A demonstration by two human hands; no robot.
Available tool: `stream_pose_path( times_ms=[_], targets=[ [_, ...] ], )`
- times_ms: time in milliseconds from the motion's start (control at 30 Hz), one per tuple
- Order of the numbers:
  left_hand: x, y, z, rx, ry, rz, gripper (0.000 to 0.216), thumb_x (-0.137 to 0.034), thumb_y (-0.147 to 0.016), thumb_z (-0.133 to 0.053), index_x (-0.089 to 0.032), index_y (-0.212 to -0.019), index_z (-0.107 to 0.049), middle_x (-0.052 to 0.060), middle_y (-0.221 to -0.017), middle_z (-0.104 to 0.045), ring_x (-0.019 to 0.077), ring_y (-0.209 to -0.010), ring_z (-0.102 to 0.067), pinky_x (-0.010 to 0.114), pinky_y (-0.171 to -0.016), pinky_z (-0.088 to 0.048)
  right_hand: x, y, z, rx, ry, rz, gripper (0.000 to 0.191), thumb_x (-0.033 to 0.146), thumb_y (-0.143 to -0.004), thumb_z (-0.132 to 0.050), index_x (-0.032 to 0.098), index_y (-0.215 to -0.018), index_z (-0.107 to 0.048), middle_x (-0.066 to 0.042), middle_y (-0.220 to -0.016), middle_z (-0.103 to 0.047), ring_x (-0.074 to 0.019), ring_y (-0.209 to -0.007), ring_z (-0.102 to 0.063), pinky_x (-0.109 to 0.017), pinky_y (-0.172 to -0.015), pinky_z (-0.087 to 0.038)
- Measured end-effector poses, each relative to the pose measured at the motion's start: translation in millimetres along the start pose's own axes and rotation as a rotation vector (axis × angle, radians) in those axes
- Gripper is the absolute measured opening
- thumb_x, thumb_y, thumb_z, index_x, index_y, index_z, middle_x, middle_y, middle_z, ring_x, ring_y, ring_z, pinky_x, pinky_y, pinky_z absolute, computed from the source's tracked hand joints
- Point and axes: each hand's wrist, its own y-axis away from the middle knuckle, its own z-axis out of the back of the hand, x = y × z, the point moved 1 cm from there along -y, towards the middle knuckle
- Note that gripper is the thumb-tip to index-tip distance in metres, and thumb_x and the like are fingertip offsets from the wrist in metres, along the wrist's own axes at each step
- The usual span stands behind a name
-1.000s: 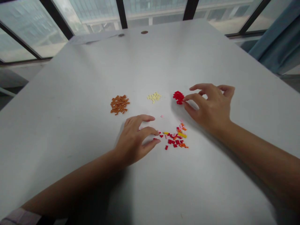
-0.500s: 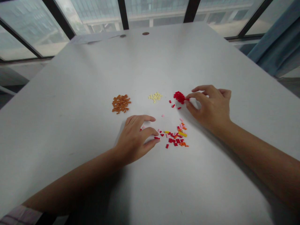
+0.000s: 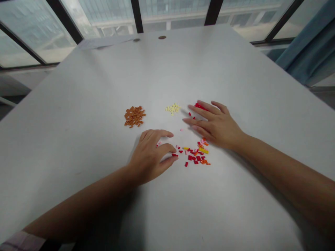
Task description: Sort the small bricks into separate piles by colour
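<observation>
Two bare hands low over a smooth pale-grey desk [image 3: 78, 139], among three small heaps and one loose scatter of tiny plastic building bricks. Left to right across the desk: a heap of brown-orange bricks [image 3: 134, 116], a smaller heap of cream-yellow bricks [image 3: 172, 108], and a heap of bright red bricks [image 3: 200, 106], the last mostly hidden behind the fingers of the right hand [image 3: 216, 127]. That right hand spread wide and flat, fingers fanned apart, pinching nothing, any contact with the red heap impossible to tell; gone, the fingertip pinch at the heap's edge from the earlier frame, the whole hand now shifted toward the cream-yellow heap. Left hand [image 3: 149, 157] loosely curled, nothing visibly held, fingertips just beside a scatter of red, orange, yellow and pink bricks [image 3: 195, 155], its pose almost unchanged since the earlier frame. One lone pink brick [image 3: 181, 129] between the two hands. Beyond the desk, a row of dark-framed windows [image 3: 170, 14] and, at far right, a blue curtain [image 3: 303, 45].
</observation>
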Motion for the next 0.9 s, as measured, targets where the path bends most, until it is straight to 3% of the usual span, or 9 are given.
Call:
stream_pose_path(
  times_ms=[67,167,267,400,600,733,900],
  targets=[
    [-0.1,0.2,0.0,0.0,0.005,0.002,0.007,-0.027,-0.087,-0.068,-0.021,-0.087,-0.07,0.01,-0.117,-0.064,0.0249,-0.109,-0.058,0.043,-0.096,-0.041,-5.1,1.2,-4.4,0.013,0.029,-0.049,0.034,0.036,-0.098,-0.043,0.033,-0.123,-0.065,-0.003,-0.143,-0.056,-0.0333,-0.139,-0.04,-0.061,-0.109,-0.028],
    [-0.7,0.5,0.1,-0.001,0.005,-0.002,0.007,-0.027,-0.087,-0.067,-0.021,-0.087,-0.07,0.01,-0.117,-0.064,0.0249,-0.108,-0.059,0.043,-0.095,-0.041,-13.6,3.1,-8.0,-0.001,0.031,-0.137,0.038,0.034,-0.099,-0.039,0.029,-0.129,-0.062,-0.005,-0.138,-0.06,-0.0344,-0.138,-0.041,-0.064,-0.105,-0.033],
    [-1.2,0.6,-0.1,-0.005,0.004,-0.011,0.007,-0.028,-0.087,-0.067,-0.021,-0.087,-0.069,0.01,-0.116,-0.064,0.0245,-0.107,-0.059,0.043,-0.095,-0.041,-15.8,2.6,-8.1,-0.006,-0.029,-0.126,0.039,0.033,-0.099,-0.038,0.029,-0.131,-0.061,-0.005,-0.133,-0.063,-0.0313,-0.136,-0.046,-0.061,-0.104,-0.038],
    [-1.2,1.1,-0.2,-0.01,0.001,-0.005,0.007,-0.028,-0.087,-0.068,-0.022,-0.085,-0.069,0.009,-0.116,-0.065,0.0241,-0.107,-0.059,0.042,-0.095,-0.041,-16.5,1.3,-5.0,-0.057,-0.092,-0.142,0.036,0.035,-0.099,-0.038,0.03,-0.121,-0.066,-0.003,-0.128,-0.067,-0.0288,-0.13,-0.052,-0.058,-0.102,-0.041],
    [0.1,2.1,0.5,-0.023,0.009,-0.016,0.007,-0.026,-0.088,-0.066,-0.021,-0.086,-0.069,0.01,-0.115,-0.065,0.0244,-0.106,-0.059,0.042,-0.094,-0.041,-38.4,7.3,0.9,-0.196,-0.133,-0.362,0.026,0.03,-0.091,-0.051,0.025,-0.106,-0.071,-0.009,-0.119,-0.07,-0.0282,-0.111,-0.064,-0.052,-0.097,-0.049],
    [1.1,2.5,0.6,-0.027,0.016,-0.014,0.008,-0.027,-0.088,-0.066,-0.021,-0.085,-0.069,0.01,-0.115,-0.065,0.0244,-0.105,-0.059,0.043,-0.094,-0.041,-38.3,10.5,-0.9,-0.108,-0.166,-0.265,0.037,0.041,-0.086,-0.059,0.028,-0.12,-0.065,-0.012,-0.131,-0.061,-0.0339,-0.121,-0.056,-0.058,-0.102,-0.043],
    [1.5,2.8,1.5,-0.038,0.018,-0.025,0.008,-0.027,-0.088,-0.066,-0.021,-0.084,-0.069,0.009,-0.114,-0.065,0.0239,-0.107,-0.059,0.042,-0.095,-0.041,-11.0,7.6,1.8,-0.013,-0.185,-0.047,0.06,0.06,-0.081,-0.062,0.028,-0.132,-0.055,-0.011,-0.153,-0.039,-0.04,-0.145,-0.024,-0.063,-0.11,-0.03]
  ],
)
